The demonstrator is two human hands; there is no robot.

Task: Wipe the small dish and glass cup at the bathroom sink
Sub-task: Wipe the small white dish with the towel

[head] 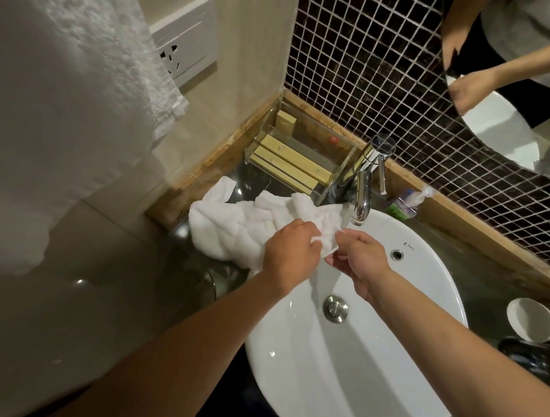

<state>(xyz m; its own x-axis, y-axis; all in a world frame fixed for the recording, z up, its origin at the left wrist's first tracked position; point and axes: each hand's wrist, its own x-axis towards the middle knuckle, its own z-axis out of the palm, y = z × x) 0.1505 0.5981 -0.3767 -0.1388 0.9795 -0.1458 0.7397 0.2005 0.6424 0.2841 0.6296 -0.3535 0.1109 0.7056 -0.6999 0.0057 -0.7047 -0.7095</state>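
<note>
Over the back rim of the white sink (412, 346), both of my hands meet. My left hand (289, 257) pinches a white towel (245, 224) whose rest trails onto the counter to the left. My right hand (359, 260) grips the small dish (330, 252), of which only a thin white curved rim shows below the towel. The towel covers most of the dish between the two hands. I cannot pick out a glass cup with certainty.
A chrome tap (365, 187) stands just behind the hands. A clear box of wooden-looking packets (293, 163) sits in the corner. Two white cups (531, 320) stand at the right on the counter, near a dark object (543, 364). A small bottle (406, 202) lies by the tap.
</note>
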